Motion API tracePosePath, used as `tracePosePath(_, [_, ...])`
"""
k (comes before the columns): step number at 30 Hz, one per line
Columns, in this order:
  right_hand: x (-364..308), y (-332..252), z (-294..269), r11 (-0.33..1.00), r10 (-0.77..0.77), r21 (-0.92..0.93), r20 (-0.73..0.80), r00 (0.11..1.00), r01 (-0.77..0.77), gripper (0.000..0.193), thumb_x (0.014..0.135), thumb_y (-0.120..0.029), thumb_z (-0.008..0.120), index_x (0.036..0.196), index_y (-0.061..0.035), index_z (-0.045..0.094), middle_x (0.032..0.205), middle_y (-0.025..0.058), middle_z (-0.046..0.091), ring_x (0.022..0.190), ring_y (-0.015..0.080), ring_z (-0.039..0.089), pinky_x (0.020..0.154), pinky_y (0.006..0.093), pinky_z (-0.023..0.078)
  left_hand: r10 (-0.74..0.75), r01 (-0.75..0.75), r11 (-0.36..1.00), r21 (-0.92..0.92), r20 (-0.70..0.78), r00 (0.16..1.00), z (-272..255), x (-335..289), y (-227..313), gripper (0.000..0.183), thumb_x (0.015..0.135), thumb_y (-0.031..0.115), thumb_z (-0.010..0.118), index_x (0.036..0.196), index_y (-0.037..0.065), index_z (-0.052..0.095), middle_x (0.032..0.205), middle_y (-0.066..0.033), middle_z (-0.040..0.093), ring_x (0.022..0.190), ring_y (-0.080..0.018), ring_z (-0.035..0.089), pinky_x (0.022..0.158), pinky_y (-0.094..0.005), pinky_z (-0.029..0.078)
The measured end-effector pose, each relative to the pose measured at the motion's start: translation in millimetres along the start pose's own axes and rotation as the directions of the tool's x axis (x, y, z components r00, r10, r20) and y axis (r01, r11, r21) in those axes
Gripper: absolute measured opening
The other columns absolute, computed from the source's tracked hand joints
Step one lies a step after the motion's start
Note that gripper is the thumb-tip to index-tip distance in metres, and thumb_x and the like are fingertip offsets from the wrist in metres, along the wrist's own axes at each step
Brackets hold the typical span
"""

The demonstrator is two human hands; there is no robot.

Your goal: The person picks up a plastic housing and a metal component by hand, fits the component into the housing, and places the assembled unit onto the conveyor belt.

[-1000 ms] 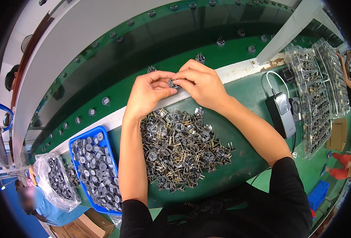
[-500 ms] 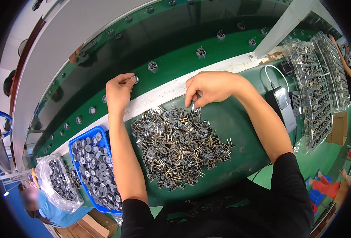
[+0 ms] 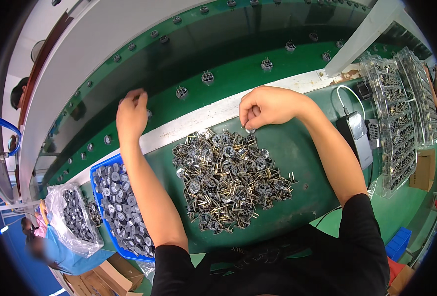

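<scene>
My left hand [image 3: 132, 117] is over the green conveyor belt [image 3: 238, 71], fingertips smeared by motion; whether they hold anything is unclear. A small round grey part [image 3: 149, 114] shows beside its palm, partly hidden. Another round part with a pronged insert [image 3: 181, 92] stands on the belt to the right of this hand. My right hand [image 3: 270, 107] is closed in a pinch on a small shiny pronged plug insert [image 3: 249, 130], just above the far edge of a heap of such inserts [image 3: 228, 180] with brass pins, on the green table [image 3: 302, 167].
A blue tray [image 3: 100, 197] of grey round caps stands left of my left forearm, beside a plastic bag [image 3: 55, 217] of dark parts. At right are a white power bank [image 3: 359, 138] with a cable and clear blister trays [image 3: 396, 123]. A white post [image 3: 364, 39] rises beyond the ledge.
My left hand has let go of a round part and moved left. Parts on the belt have shifted right. My right hand has moved slightly right, its pinch lifted slightly off the heap.
</scene>
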State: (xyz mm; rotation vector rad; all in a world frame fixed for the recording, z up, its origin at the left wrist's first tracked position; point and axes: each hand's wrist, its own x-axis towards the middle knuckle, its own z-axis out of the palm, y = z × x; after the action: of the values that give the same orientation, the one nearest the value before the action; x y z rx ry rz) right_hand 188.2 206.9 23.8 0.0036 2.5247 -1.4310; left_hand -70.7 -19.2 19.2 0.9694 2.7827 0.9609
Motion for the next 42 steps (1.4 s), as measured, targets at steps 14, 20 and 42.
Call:
tracePosePath(14, [14.9,-0.7,19.1,0.906,-0.122,0.276,-0.558,0.821,0.322,0.009,0.085,-0.001,0.070,0.094,0.0010,0.070,0.093,0.0040,0.063,0.076,0.0075,0.060,0.066,0.0215,0.047,0.201,-0.149,0.939,-0.312,0.143,0.969,15.5,-22.5,76.9,0.033,0.074,0.000,0.068,0.107,0.000,0.067,0.092,-0.0094,0.071,0.078,-0.0135,0.067,0.071,-0.0267,0.053])
tracePosePath(20, [16.9,-14.8,21.4,0.948,-0.196,-0.012,-0.811,0.552,0.318,0.012,0.082,-0.007,0.075,0.092,-0.0023,0.072,0.088,0.0040,0.066,0.069,0.0113,0.061,0.062,0.0254,0.047,0.334,-0.107,0.805,-0.584,0.296,0.895,33.1,-40.1,109.7,0.034,0.073,-0.002,0.075,0.106,-0.002,0.067,0.083,-0.0034,0.066,0.068,-0.0052,0.059,0.064,-0.0204,0.050])
tracePosePath(42, [23.5,-6.2,40.7,0.942,-0.309,-0.150,-0.732,0.607,0.300,0.022,0.083,0.001,0.066,0.104,-0.0020,0.070,0.090,0.0067,0.062,0.081,0.0180,0.062,0.068,0.0285,0.051,0.196,0.181,0.710,-0.680,0.438,0.877,43.4,-29.1,90.9,0.023,0.083,0.001,0.067,0.105,-0.007,0.069,0.087,-0.0101,0.071,0.075,-0.0119,0.065,0.072,-0.0237,0.052])
